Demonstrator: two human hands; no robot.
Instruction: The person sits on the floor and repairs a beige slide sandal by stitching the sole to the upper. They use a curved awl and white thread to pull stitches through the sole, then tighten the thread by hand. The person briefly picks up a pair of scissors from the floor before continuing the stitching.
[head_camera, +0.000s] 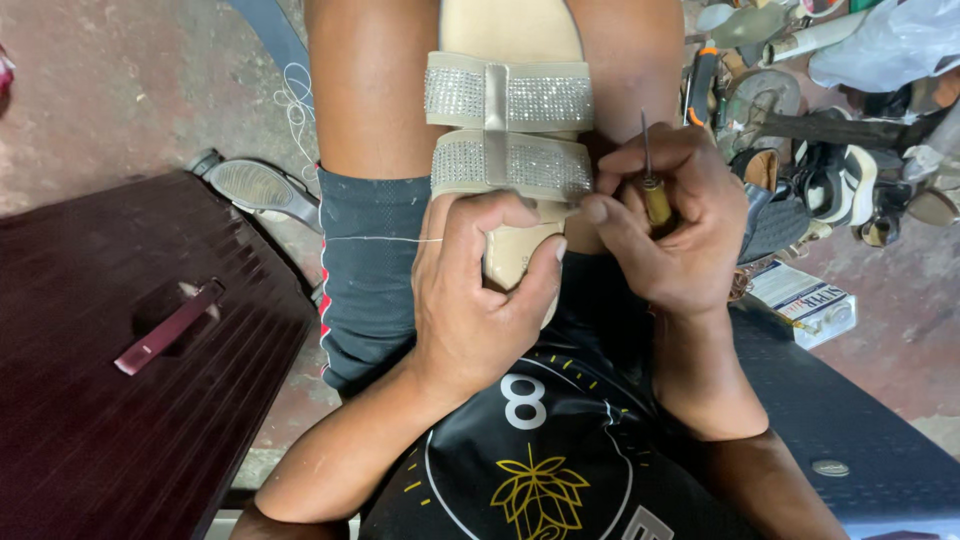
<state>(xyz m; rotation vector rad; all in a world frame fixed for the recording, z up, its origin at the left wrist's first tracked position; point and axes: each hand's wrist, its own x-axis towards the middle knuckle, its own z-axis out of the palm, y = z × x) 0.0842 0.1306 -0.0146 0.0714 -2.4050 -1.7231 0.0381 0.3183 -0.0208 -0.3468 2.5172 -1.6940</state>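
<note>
A: Head view, nearest item?
B: Left hand (480, 290), fingers wrapped round the heel of the beige flat sandal with two rhinestone straps (510, 130); its long axis runs away between the knees.
A: Beyond?
B: Right hand (670, 230), just right of the sandal, fingers closed on a yellow-handled awl (652, 180), at the nearer strap's edge.

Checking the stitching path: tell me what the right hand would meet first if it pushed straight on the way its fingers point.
The right hand points left toward the sandal. It would first meet the edge of the nearer glittery strap, which its fingertips seem to touch already, though depth is unclear.
</note>
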